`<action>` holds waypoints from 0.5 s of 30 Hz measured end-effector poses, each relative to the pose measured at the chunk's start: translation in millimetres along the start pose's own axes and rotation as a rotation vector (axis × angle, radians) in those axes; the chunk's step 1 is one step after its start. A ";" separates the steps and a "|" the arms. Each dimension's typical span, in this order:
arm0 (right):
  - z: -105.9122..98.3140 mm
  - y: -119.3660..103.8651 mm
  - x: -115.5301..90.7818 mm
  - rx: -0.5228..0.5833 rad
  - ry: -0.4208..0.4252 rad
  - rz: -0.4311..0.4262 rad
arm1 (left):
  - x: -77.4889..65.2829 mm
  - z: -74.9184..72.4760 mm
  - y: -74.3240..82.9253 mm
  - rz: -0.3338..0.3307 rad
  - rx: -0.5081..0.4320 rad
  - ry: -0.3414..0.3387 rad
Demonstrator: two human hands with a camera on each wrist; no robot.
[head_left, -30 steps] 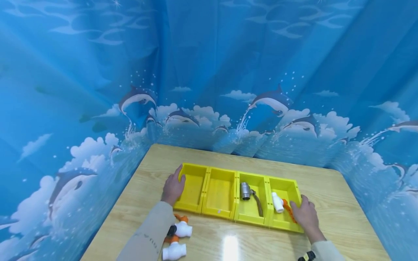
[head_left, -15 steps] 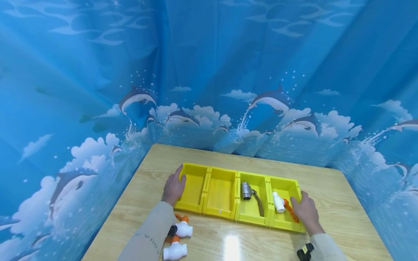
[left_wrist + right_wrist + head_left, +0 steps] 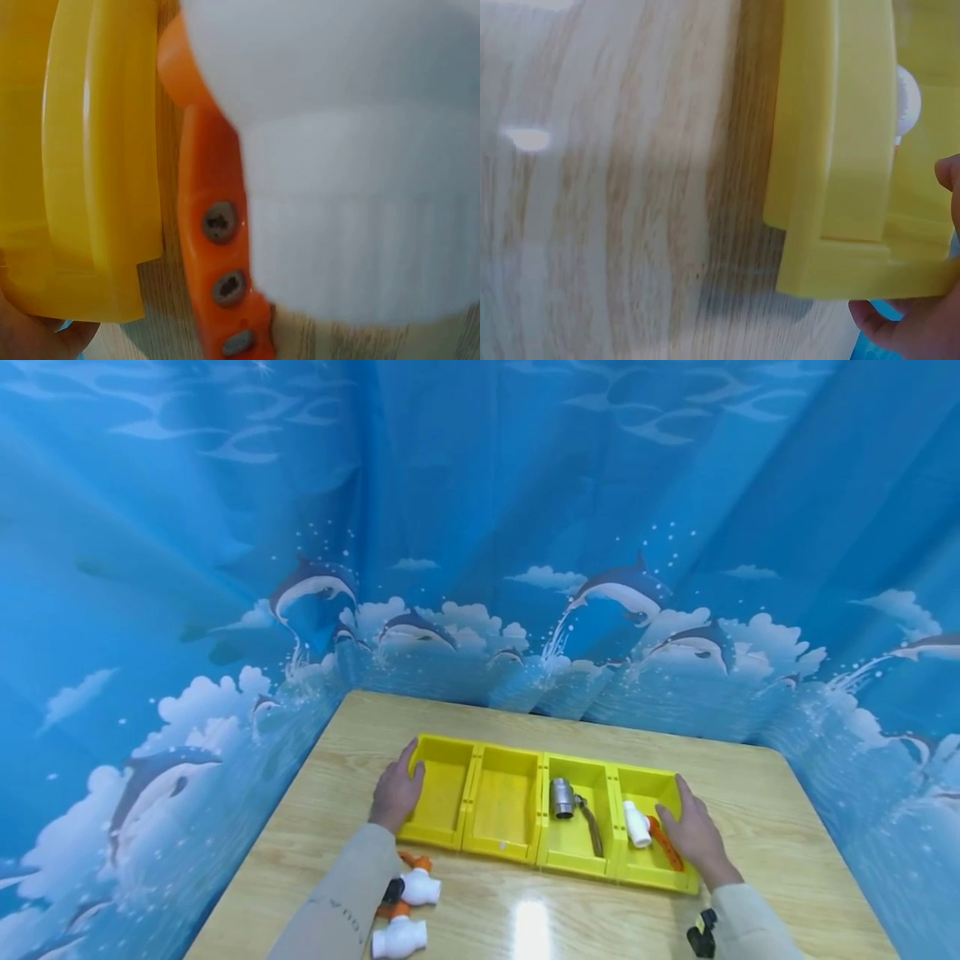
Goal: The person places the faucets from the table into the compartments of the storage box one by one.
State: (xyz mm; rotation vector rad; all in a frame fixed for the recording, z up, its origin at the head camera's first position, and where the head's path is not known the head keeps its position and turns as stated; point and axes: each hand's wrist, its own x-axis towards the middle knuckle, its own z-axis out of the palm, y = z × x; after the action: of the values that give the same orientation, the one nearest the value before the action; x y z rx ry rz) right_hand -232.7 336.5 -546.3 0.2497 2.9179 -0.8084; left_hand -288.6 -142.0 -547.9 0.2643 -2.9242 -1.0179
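Observation:
In the head view, my left hand (image 3: 397, 792) grips the left end wall of a row of joined yellow bins (image 3: 542, 802), thumb over the inside. My right hand (image 3: 697, 835) straddles the right end wall, thumb over the inside and fingers outside. A white ball valve (image 3: 637, 825) with an orange lever lies in the rightmost bin, close to my right thumb. The bin beside it holds a metal ball valve (image 3: 562, 799) with a brownish lever. Close under the left wrist camera is another white valve (image 3: 360, 172) with an orange lever, on the table.
Two white ball valves with orange handles, a farther one (image 3: 422, 888) and a nearer one (image 3: 400, 937), lie on the wooden table (image 3: 600, 927) in front of the bins, by my left sleeve. A blue dolphin-print curtain (image 3: 480, 568) surrounds the table's back and sides.
My right hand has slid away from me along the right end wall, its fingertips reaching the far corner. My left hand, the bins and the valves stay in place.

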 end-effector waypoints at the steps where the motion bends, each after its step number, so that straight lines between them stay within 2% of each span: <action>1: 0.5 0.5 -0.2 -0.006 0.001 -0.004 | 0.2 0.4 -0.7 0.001 0.005 -0.001; 6: 3.9 0.8 2.0 -0.025 -0.005 0.019 | 3.8 -0.1 -3.6 0.016 0.022 -0.009; 9: 4.8 0.4 3.6 -0.037 -0.005 0.030 | 5.9 -1.9 -3.6 0.013 0.022 -0.035; 15: 2.0 2.9 4.2 -0.088 0.001 0.027 | 5.0 -3.3 0.1 -0.038 0.076 -0.091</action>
State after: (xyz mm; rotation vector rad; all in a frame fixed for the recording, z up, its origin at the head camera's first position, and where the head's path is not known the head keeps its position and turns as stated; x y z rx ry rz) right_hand -236.1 338.5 -550.0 0.2820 2.9353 -0.6744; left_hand -293.3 -144.8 -545.3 0.2839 -3.0559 -0.9486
